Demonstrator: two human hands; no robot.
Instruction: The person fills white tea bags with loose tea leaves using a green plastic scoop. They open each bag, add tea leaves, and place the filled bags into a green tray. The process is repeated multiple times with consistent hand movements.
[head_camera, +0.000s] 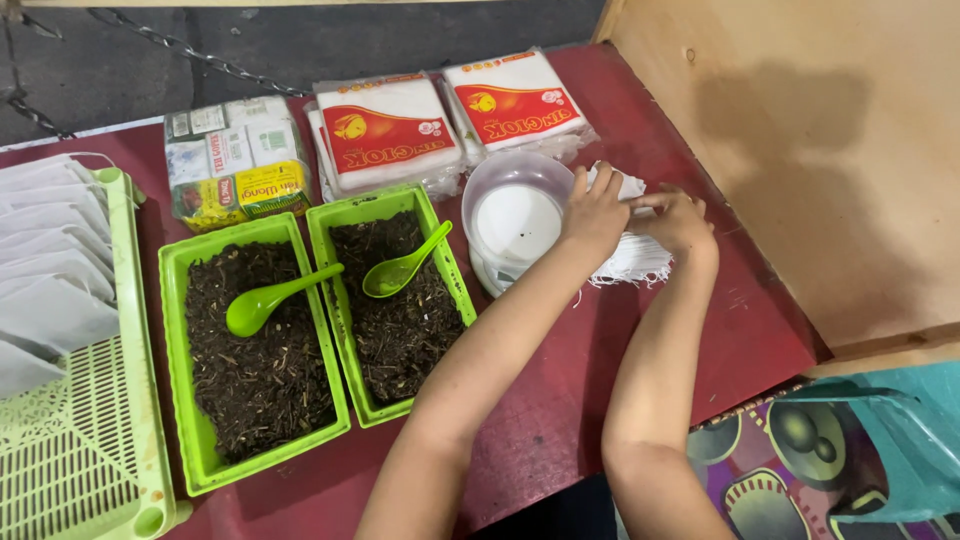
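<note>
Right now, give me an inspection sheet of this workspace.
Surface: dark red table, loose crumbs near the trays.
Job's things: stack of white filter bags beside a clear bowl on a small scale.
Clutter: two green trays of dried leaves, a green spoon in each; two white packs; bundle of small boxes; green rack with white bags.
Grips: left hand and right hand both on the filter bags, fingers pinching them.
Cables: none; a chain on the floor.
Surroundings: wooden panel, teal chair.
</note>
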